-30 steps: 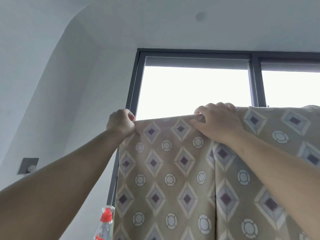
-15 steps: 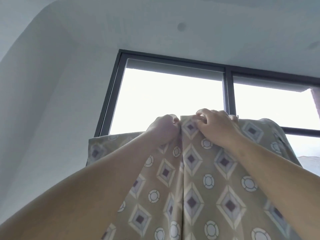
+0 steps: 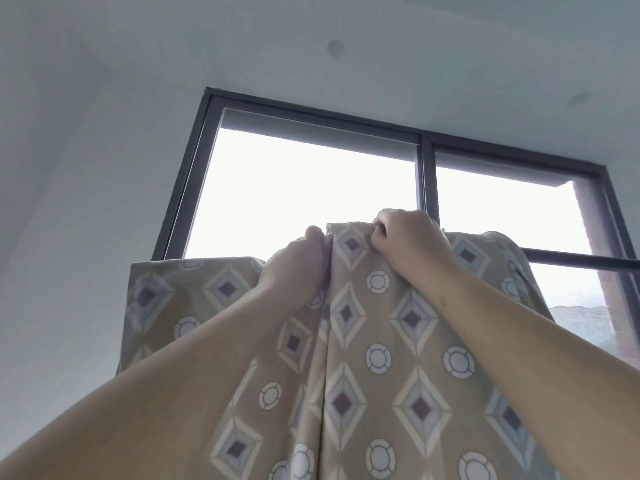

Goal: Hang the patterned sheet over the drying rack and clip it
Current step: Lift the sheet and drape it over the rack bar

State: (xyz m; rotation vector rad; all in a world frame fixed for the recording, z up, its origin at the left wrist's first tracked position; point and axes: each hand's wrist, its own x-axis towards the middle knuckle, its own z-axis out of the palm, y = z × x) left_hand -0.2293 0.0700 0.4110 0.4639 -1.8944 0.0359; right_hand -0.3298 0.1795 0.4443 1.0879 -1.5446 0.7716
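Two hands were raised overhead at the top edge of one sheet (image 3: 381,358), a tan cloth printed with diamonds and small rings. The left hand (image 3: 298,261) was closed into a loose fist, its fingers curled round a bunched fold of the sheet just below the top edge. The right hand (image 3: 405,240) lay close beside it, knuckles up and fingers bent tightly over the top hem, pinching the cloth between fingertips and thumb. Only a narrow strip of fabric separated the two. That strip stood higher than the rest of the sheet. To the left of the hands the top edge ran level and lower, and to the right it sloped down and away. One long vertical crease (image 3: 325,375) dropped from between the hands to the bottom of the view. The sheet hung in front of one window (image 3: 427,174) with a dark frame, its upper part split into two bright panes. One dark horizontal bar (image 3: 581,259) came out from behind the sheet on the right. It could not be told whether this was the rack or part of the window frame, and what carried the sheet was hidden behind the cloth. Above was a pale ceiling (image 3: 311,15) with two round marks (image 3: 335,47), and a plain wall (image 3: 69,237) filled the left side.
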